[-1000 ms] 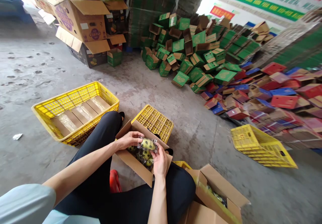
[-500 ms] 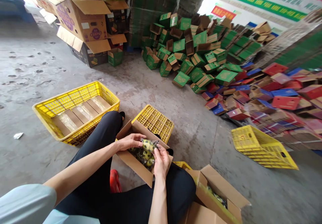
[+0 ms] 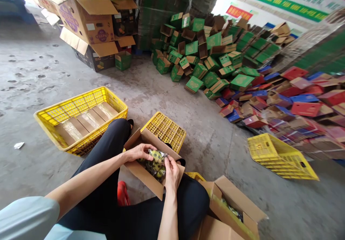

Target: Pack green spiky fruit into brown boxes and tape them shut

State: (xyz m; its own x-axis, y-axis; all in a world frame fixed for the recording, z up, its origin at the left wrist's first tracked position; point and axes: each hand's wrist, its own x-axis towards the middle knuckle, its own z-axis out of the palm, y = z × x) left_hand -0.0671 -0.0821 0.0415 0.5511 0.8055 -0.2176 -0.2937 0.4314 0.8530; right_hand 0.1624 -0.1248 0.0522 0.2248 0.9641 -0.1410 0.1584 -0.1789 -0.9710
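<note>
Between my hands is a clear plastic pack [image 3: 158, 156] with dark spots, yellow-green inside; its exact contents I cannot make out. My left hand [image 3: 140, 152] pinches its left end and my right hand [image 3: 171, 171] pinches its right end. The pack is over an open cardboard box [image 3: 144, 177] between my legs. More similar wrapped yellow-green pieces [image 3: 159, 171] lie inside the box, partly hidden under the pack and my fingers.
A yellow crate [image 3: 81, 107] with taped cardboard boxes stands at left. An upturned yellow crate [image 3: 169, 130] is beyond my box. Another open box [image 3: 237, 204] with wrapped pieces sits at lower right. A yellow crate [image 3: 280, 157], green boxes [image 3: 194, 84] and red boxes [image 3: 306, 109] lie farther right.
The pack has shifted slightly down and tilted between my fingers. Both hands keep hold of it, with only small finger movements.
</note>
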